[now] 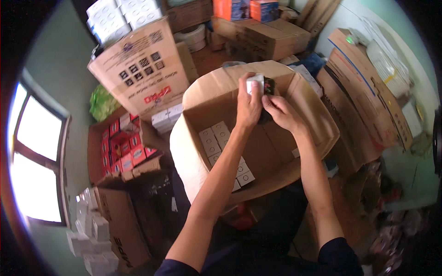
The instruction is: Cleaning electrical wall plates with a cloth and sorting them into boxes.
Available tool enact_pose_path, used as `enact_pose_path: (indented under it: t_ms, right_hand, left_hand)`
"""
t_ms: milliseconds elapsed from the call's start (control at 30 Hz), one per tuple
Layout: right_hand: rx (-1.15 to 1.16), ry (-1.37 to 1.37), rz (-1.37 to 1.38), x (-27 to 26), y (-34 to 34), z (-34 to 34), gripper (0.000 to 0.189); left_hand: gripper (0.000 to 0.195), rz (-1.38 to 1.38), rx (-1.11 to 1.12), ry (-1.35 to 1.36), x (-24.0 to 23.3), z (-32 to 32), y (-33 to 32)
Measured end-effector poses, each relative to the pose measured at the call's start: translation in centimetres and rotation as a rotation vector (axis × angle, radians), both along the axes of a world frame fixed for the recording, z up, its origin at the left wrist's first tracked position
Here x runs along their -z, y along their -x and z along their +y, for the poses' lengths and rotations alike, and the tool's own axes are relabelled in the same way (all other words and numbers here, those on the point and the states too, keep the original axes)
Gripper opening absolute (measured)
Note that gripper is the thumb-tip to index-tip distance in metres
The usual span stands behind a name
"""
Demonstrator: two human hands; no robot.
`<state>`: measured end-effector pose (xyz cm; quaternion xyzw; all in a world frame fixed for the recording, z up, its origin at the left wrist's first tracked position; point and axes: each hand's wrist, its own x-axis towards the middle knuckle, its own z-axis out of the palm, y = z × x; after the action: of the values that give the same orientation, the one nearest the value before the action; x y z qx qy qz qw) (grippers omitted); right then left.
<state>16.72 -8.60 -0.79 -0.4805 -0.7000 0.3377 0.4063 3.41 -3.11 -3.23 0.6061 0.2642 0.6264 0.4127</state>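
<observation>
Both hands are over the far part of an open cardboard box (203, 84). A small white box (254, 84) is in my left hand (251, 100), thumb across its face. My right hand (281, 112) is just to the right, its thumb and fingers pinched together at the edge of a dark item (268, 86) with reddish spots; what that item is, and whether the hand grips it, I cannot tell. Inside the open box, rows of small white boxes (210, 139) with round marks line the left side, partly hidden by my left forearm. A small pale piece (296, 153) lies near the right wall.
To the left are a carton of red boxes (133, 153), a tall printed carton (138, 69) topped with white boxes (110, 17), and a pile of white boxes (93, 234). Flattened cardboard (366, 93) leans at the right. Orange boxes (231, 8) stand on a carton (272, 38) behind.
</observation>
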Motion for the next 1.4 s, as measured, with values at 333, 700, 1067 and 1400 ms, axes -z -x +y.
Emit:
enact_pose_path:
  t_ms: [333, 700, 1067, 1400]
  right_hand:
    - [0.049, -0.428, -0.157, 1.6, 1.7, -0.3, 0.032]
    - [0.088, 0.222, 0.372, 5.4, -10.8, 3.6, 0.032]
    - [0.09, -0.292, 0.005, 6.9, -9.1, 8.6, 0.062]
    - [0.219, -0.5, -0.104, 3.1, 5.2, 3.0, 0.045]
  left_hand:
    - [0.039, -0.146, 0.106, 0.301, -0.4, 1.6, 1.3]
    - [0.037, -0.111, 0.115, -0.024, -3.1, 0.8, 0.1]
    - [0.037, -0.501, -0.062, -0.057, -6.3, -8.1, 16.3]
    - [0.039, -0.251, 0.178, 0.451, 5.0, -19.2, 25.9]
